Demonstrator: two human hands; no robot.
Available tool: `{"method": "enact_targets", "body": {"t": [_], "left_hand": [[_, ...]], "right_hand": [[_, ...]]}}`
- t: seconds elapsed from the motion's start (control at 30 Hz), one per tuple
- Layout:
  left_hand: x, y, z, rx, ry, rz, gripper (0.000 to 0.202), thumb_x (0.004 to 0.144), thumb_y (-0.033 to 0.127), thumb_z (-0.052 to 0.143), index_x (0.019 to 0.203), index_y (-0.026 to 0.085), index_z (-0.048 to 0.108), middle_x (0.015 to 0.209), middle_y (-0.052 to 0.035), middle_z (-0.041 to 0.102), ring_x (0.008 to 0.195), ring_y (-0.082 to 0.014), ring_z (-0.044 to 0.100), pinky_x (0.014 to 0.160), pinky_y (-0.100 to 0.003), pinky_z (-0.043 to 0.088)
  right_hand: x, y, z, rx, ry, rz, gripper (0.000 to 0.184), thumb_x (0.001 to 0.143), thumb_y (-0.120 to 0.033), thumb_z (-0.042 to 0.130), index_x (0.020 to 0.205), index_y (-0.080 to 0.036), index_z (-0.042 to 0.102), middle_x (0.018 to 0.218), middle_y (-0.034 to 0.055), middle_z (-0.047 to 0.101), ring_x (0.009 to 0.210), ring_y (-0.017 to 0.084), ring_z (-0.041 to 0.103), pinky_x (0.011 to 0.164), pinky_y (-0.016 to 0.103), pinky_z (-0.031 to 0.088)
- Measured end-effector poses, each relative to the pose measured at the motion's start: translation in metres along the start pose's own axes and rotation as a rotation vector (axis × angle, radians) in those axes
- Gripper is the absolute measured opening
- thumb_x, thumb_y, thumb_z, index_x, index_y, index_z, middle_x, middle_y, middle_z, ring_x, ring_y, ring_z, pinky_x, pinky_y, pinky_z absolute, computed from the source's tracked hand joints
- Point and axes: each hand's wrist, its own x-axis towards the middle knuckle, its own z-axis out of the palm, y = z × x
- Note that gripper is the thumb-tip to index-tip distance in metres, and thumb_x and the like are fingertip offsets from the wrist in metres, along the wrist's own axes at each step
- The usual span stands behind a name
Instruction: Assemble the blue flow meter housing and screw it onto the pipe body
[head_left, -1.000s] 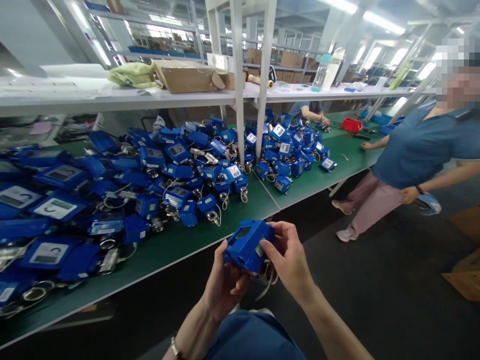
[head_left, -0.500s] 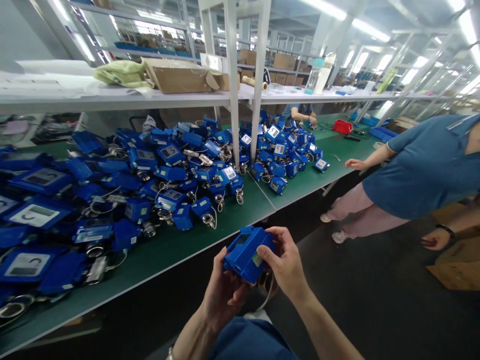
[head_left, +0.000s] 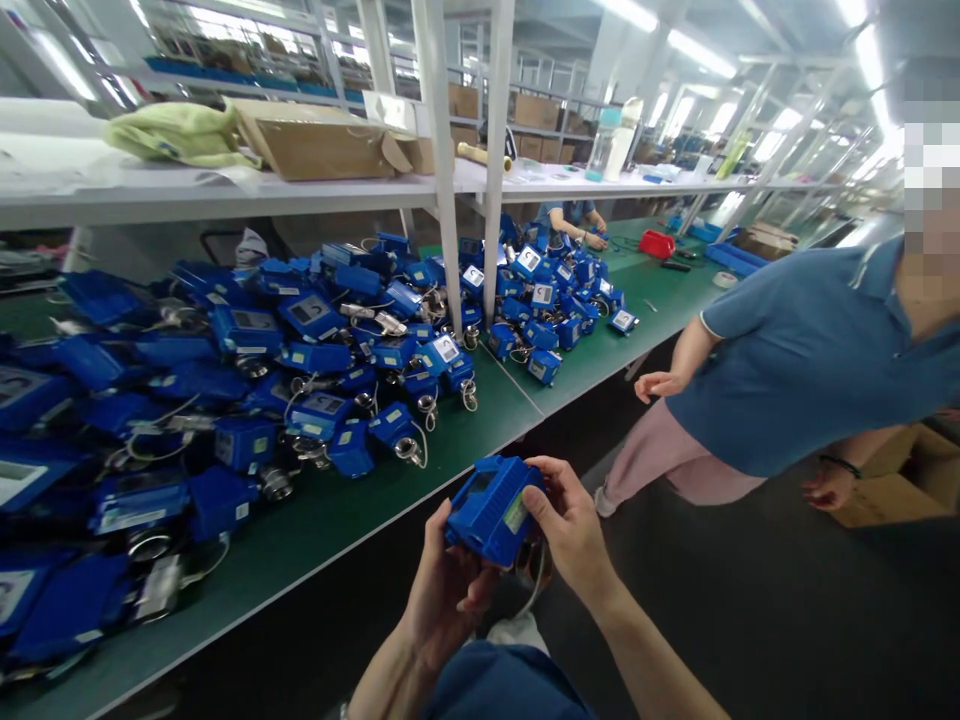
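Between my two hands is a blue meter [head_left: 486,515], a boxy plastic housing with a pale label on its side and a grey cable hanging below. My left hand [head_left: 446,580] wraps its left side and underside. My right hand [head_left: 574,530] grips the right end, thumb by the label. The meter is held in front of my body, off the bench's near edge. To the left, many similar meters [head_left: 315,415] lie heaped on the green bench [head_left: 442,450], some showing metal pipe fittings and cables.
A white shelf [head_left: 300,195] on posts runs above the bench, bearing a cardboard box [head_left: 322,140] and a green cloth [head_left: 176,130]. A person in a blue shirt [head_left: 810,350] stands at right. Another person's arms [head_left: 574,230] work across the bench, near a red bin [head_left: 656,243].
My view has shifted slightly right. The standing person has come closer along the bench. Both my hands keep nearly the same hold on the meter, its label a little more exposed.
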Motion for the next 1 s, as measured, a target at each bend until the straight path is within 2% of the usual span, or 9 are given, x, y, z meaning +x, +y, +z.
{"method": "enact_targets", "body": {"t": [0.17,0.37,0.53,0.63,0.73,0.8,0.87,1.0], "left_hand": [[0.004,0.006,-0.008,0.067,0.024,0.066,0.064,0.085,0.067,0.035,0.074,0.010,0.061,0.041,-0.0009,0.047,0.031,-0.0049,0.035,0.031,-0.012,0.021],[0.015,0.011,-0.014,0.167,-0.011,0.174,0.060,0.080,0.065,0.049,0.101,0.011,0.061,0.052,-0.0047,0.058,0.044,-0.0120,0.050,0.039,-0.017,0.036],[0.024,0.011,-0.008,0.228,-0.052,0.205,0.055,0.080,0.057,0.057,0.108,0.010,0.060,0.076,-0.0126,0.068,0.057,-0.0151,0.059,0.048,-0.020,0.046],[0.027,0.011,-0.005,0.217,-0.025,0.154,0.052,0.084,0.055,0.052,0.108,0.010,0.060,0.073,-0.0121,0.068,0.056,-0.0140,0.059,0.049,-0.019,0.047],[0.029,0.009,-0.005,0.201,0.000,0.128,0.052,0.085,0.055,0.050,0.109,0.010,0.059,0.068,-0.0102,0.067,0.054,-0.0131,0.058,0.048,-0.018,0.046],[0.031,0.006,-0.005,0.227,0.005,0.147,0.054,0.084,0.054,0.053,0.112,0.008,0.058,0.073,-0.0120,0.068,0.057,-0.0142,0.060,0.049,-0.019,0.047],[0.032,0.001,-0.004,0.271,0.009,0.186,0.056,0.082,0.050,0.057,0.119,0.008,0.053,0.085,-0.0151,0.070,0.065,-0.0169,0.064,0.057,-0.022,0.051],[0.033,-0.012,0.002,0.294,-0.022,0.291,0.063,0.079,0.044,0.064,0.130,0.013,0.042,0.114,-0.0183,0.065,0.093,-0.0268,0.066,0.083,-0.034,0.053]], "right_hand": [[0.003,0.008,0.005,0.032,0.047,0.063,0.037,0.083,-0.043,0.059,0.113,-0.023,0.053,0.103,0.0028,0.064,0.093,0.015,0.060,0.082,0.027,0.049],[-0.005,0.023,-0.001,0.063,0.237,0.132,0.041,0.083,-0.050,0.055,0.113,-0.021,0.052,0.110,0.0068,0.063,0.101,0.018,0.059,0.088,0.031,0.049],[-0.015,0.025,-0.005,0.028,0.131,0.256,0.051,0.087,-0.059,0.039,0.114,-0.018,0.052,0.103,0.0097,0.065,0.088,0.020,0.061,0.076,0.033,0.050],[-0.019,0.024,-0.006,-0.029,0.134,0.233,0.049,0.089,-0.057,0.037,0.112,-0.018,0.056,0.100,0.0080,0.066,0.089,0.018,0.060,0.079,0.031,0.048],[-0.023,0.025,-0.010,-0.101,0.273,0.209,0.048,0.088,-0.057,0.039,0.112,-0.018,0.056,0.089,0.0047,0.064,0.080,0.015,0.058,0.074,0.028,0.047],[-0.027,0.029,-0.014,-0.101,0.344,0.222,0.049,0.087,-0.057,0.042,0.112,-0.018,0.056,0.084,0.0036,0.063,0.075,0.014,0.056,0.069,0.027,0.047],[-0.030,0.033,-0.016,-0.012,0.310,0.273,0.052,0.086,-0.060,0.043,0.113,-0.017,0.055,0.085,0.0047,0.062,0.073,0.014,0.055,0.065,0.028,0.048],[-0.034,0.040,-0.019,0.185,0.161,0.348,0.057,0.084,-0.063,0.042,0.113,-0.015,0.053,0.088,0.0070,0.061,0.069,0.014,0.055,0.057,0.027,0.048]]}}
